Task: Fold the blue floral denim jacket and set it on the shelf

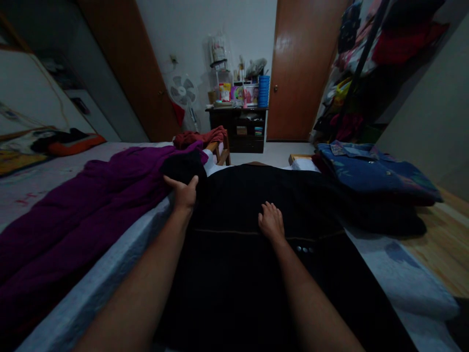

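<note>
A black jacket (234, 274) with a thin tan seam lies spread over a pale cloth, its upper edge away from me. Several small round buttons (305, 250) show on its right part. My left hand (184, 191) grips a bunched black sleeve (185, 165) at the jacket's upper left, thumb up; the sleeve's end lies over the purple garment. On the middle of the jacket, just above the seam, my right hand (271, 220) rests palm down with its fingers stretched out, holding nothing.
A long purple garment (106, 195) covers the bed at left. Folded clothes with a blue patterned shirt (377, 166) on top are piled at right. Beyond stand a wooden chair (222, 151), a fan (183, 93), a dark cabinet (238, 129) and a brown door (306, 73).
</note>
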A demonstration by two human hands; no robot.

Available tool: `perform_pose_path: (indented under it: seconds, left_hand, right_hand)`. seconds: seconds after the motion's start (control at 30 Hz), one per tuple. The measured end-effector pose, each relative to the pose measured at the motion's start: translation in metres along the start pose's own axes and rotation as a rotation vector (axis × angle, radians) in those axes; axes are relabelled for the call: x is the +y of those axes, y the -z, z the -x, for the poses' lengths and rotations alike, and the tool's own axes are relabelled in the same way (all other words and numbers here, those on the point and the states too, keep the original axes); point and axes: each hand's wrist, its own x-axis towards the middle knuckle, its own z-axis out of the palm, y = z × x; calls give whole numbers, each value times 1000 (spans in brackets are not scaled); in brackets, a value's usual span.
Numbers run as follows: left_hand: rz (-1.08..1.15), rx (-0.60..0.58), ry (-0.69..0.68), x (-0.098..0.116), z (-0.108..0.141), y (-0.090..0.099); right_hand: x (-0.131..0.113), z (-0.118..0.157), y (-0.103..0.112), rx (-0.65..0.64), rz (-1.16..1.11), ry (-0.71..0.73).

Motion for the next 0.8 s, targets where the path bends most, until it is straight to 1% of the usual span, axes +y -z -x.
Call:
perform_pose_path:
  seconds: [0.03,0.07,0.1,0.13,0.17,0.2,0.23,0.27,0.3,0.37,0.43,0.5,0.57,0.63,0.73,0.8]
  left_hand:
    - [-69,41,1,2,7,1]
    - [-161,81,-25,5,13,2]
    - [-270,100,-86,9,20,2]
    - [-385,78,-180,13,25,3]
    - [-501,11,-285,16,28,2]
    - [-612,-93,-382,18,30,1]
    - [-714,-216,-456,18,30,0]
    - [-807,-332,-498,17,28,-2]
    - [-888,-429,-506,12,24,-5]
    - [-1009,-567,-433,-1,15,-10]
    - [-1073,-674,-298,-17,5,-15]
    - [-1103,-738,-194,-29,-2,-18]
    - [-1101,-737,-180,-33,-5,-19]
    - [-1058,-696,-246,-30,-7,-18]
    - [-969,-578,-375,-25,-8,-10]
    - [-962,-482,-434,-27,-6,-3]
  right_hand:
    - [0,0,0,-3,-2,-3]
    - [0,0,0,-4,-3,-4]
    - [-1,1,0,-5,-5,-4]
    - [0,1,0,-5,-6,-5]
    - [0,1,0,-4,-7,-6]
    - [0,1,0,-2,-8,-7]
    - [0,0,0,-1,-9,-8]
    - [0,0,-1,0,-10,-9]
    - [1,0,-1,0,-11,-10]
    - [1,0,-1,-6,-12,-11]
    - [1,-1,-1,-10,-12,-13]
    - [1,-1,-1,-12,-11,-14]
    - [1,-2,0,-13,-8,-16]
    - [0,-2,1,-19,-9,-15]
    - [0,-1,2,-21,-13,-18]
    - [0,-1,1,-15,-13,-20]
